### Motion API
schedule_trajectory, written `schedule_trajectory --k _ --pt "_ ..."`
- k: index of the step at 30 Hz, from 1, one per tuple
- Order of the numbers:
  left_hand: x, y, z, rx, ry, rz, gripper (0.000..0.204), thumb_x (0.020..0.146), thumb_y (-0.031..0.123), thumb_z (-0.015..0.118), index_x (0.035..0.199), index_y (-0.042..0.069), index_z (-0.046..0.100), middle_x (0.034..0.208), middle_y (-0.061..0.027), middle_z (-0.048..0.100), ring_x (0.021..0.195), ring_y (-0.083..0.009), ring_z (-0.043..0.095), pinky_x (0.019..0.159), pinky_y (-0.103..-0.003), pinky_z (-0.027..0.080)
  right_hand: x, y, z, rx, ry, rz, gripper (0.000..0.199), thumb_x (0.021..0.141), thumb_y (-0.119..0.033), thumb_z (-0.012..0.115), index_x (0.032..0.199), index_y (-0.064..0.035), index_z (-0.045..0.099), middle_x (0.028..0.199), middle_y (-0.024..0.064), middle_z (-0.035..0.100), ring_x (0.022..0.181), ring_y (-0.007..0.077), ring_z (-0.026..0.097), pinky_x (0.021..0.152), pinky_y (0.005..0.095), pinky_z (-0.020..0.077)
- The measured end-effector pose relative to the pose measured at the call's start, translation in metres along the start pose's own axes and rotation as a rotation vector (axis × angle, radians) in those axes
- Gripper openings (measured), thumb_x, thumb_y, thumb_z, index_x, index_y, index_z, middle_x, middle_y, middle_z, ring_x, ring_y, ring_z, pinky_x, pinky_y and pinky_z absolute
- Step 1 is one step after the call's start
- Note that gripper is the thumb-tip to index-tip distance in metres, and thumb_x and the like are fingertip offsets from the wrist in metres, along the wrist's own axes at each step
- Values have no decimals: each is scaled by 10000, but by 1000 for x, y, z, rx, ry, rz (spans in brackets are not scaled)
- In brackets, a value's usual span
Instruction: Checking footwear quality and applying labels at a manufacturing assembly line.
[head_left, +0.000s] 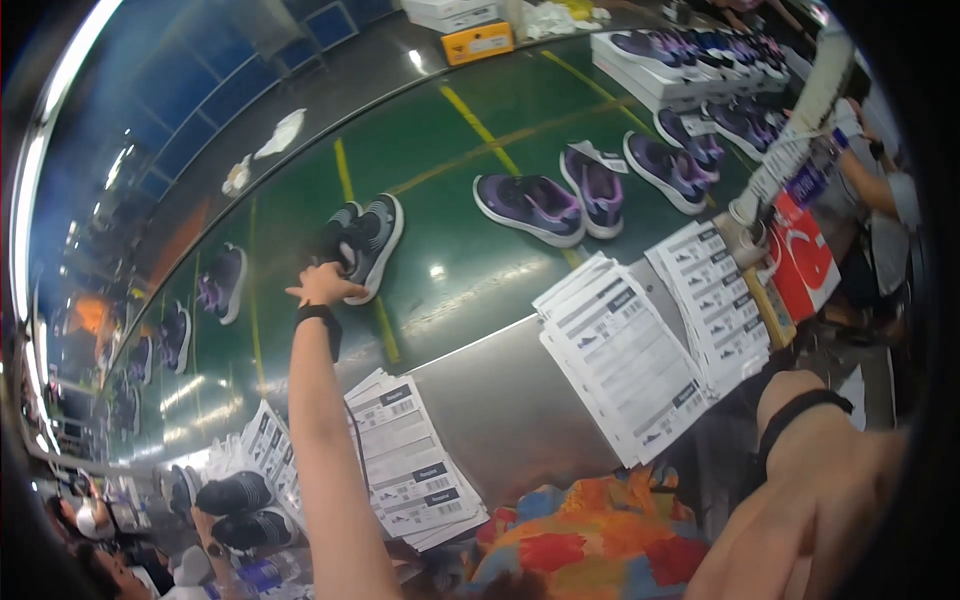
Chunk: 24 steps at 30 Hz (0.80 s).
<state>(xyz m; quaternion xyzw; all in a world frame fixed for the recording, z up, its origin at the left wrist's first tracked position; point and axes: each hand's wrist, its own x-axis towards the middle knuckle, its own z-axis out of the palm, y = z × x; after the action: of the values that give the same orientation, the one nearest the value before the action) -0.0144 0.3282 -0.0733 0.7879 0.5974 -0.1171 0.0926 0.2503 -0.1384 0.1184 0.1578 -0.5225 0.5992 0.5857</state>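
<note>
My left hand (328,285) reaches out over the green conveyor belt (440,260). It grips the heel end of a pair of black-and-grey sneakers (377,240) with white soles, its thumb at the near sole edge and its outer finger sticking out. The nearer shoe partly covers the other. To the right of this pair, two purple-and-black sneakers (530,207) stand on the belt. My right hand (795,388), with a black band at the wrist, is low at the right beside the sheets of printed labels (715,300); its fingers are hidden.
More label sheets (630,360) lie on the metal ledge (500,405), with another stack (415,455) beside my left forearm. Purple sneakers (222,283) stand farther left on the belt. White shoeboxes (640,75) carry shoes at the far right. A red bag (803,255) hangs near a co-worker.
</note>
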Motion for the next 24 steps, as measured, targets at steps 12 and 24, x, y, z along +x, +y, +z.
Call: schedule_trajectory --k 12,24 --pt "-311 69 25 -221 154 604 272 718 299 839 891 125 721 856 -105 589 809 -265 564 741 -355 440 -103 161 -53 -1035 629 701 1251 722 -497 825 1537 -10 9 1583 279 -53 1479 432 -4 1154 560 137" --pt "-326 50 102 -541 536 614 312 650 44 820 935 12 695 926 -145 666 810 -327 653 829 -449 545 -116 163 -93 -1983 -13 578 376 739 -120 741 1070 -4 607 1079 178 637 1048 361 601 946 419 487"
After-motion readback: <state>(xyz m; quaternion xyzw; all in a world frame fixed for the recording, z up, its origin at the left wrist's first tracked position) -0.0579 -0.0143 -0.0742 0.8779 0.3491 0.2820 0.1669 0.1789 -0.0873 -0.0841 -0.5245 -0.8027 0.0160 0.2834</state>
